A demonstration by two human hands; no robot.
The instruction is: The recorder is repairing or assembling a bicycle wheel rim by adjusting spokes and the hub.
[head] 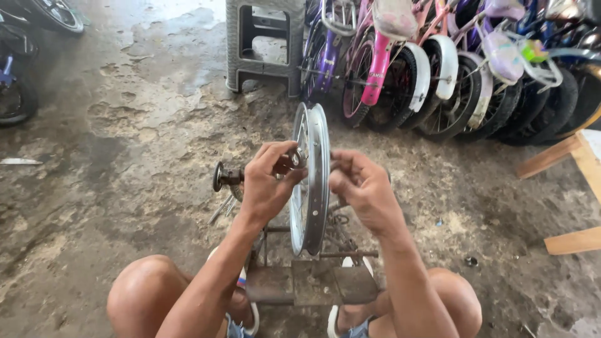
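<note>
A bare chrome bicycle rim (313, 181) stands upright, edge-on, in a rusty metal truing stand (310, 281) between my knees. My left hand (266, 184) is closed around the hub axle on the rim's left side, next to a dark knob (219, 176) at the end of the stand's shaft. My right hand (360, 188) is on the rim's right side with its fingers pinched at the hub or spokes; what they pinch is hidden behind the rim.
A row of children's bicycles (438, 62), pink, purple and white, is parked at the back right. A grey plastic stool (263, 44) stands behind the rim. Wooden planks (573, 188) lie at right, dark wheels (19, 62) at far left. The concrete floor is rough and stained.
</note>
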